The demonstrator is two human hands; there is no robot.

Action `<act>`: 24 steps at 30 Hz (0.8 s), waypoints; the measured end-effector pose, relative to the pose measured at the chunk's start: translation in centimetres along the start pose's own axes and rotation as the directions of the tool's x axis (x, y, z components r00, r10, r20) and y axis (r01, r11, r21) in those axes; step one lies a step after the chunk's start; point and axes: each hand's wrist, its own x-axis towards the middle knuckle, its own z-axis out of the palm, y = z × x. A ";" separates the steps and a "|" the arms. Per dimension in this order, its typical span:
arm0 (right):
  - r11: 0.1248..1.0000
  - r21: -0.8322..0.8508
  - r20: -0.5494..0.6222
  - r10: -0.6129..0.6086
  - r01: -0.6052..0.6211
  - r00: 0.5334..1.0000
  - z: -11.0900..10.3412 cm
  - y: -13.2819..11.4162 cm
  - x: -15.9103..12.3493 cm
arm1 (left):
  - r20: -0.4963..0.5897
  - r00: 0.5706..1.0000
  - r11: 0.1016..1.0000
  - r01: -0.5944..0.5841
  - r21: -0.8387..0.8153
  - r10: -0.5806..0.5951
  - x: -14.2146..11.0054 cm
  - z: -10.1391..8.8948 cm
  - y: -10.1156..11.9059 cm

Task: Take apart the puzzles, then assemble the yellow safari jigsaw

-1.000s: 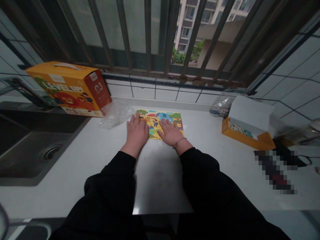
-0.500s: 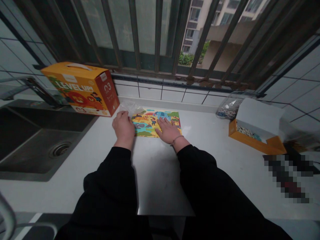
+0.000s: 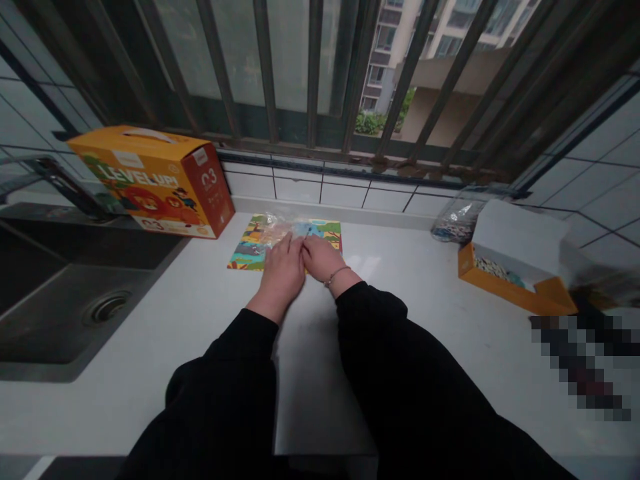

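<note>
A colourful picture puzzle point(image 3: 249, 248) lies flat on the white counter point(image 3: 200, 320), close to the tiled back wall. A clear plastic bag point(image 3: 277, 227) rests on top of it. My left hand point(image 3: 281, 272) and my right hand point(image 3: 319, 258) are side by side over the puzzle's near edge, touching each other. Both have their fingers pinched on the near edge of the plastic bag. A thin bracelet circles my right wrist.
An orange "LEVEL UP" box point(image 3: 153, 180) stands left of the puzzle beside a steel sink point(image 3: 65, 313). At the right sit an open orange box with a white lid point(image 3: 515, 257) and a bag of puzzle pieces point(image 3: 455, 223). Window bars rise behind.
My left hand left the puzzle, took the plastic bag from the left and drew it over the puzzle. My right hand lifted off the puzzle and joined it on the bag.
</note>
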 end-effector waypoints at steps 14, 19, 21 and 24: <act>0.795 0.099 -0.628 0.516 -0.598 0.583 -7.4 23.5 -11.5 | 0.229 0.973 0.994 -0.021 0.104 -0.004 0.1 -0.1 -0.6; 0.767 0.077 -0.630 0.533 -0.637 0.565 -8.2 26.8 -11.7 | 0.248 0.969 0.991 -0.031 0.133 -0.003 -0.3 -0.8 -0.7; 0.748 0.052 -0.615 0.546 -0.662 0.569 -8.5 27.8 -11.5 | 0.253 0.967 0.989 -0.036 0.147 -0.003 -0.5 -1.1 -0.7; 0.721 0.054 -0.597 0.578 -0.691 0.557 -9.1 29.1 -11.2 | 0.270 0.963 0.987 -0.024 0.162 -0.021 -1.0 -1.6 -0.5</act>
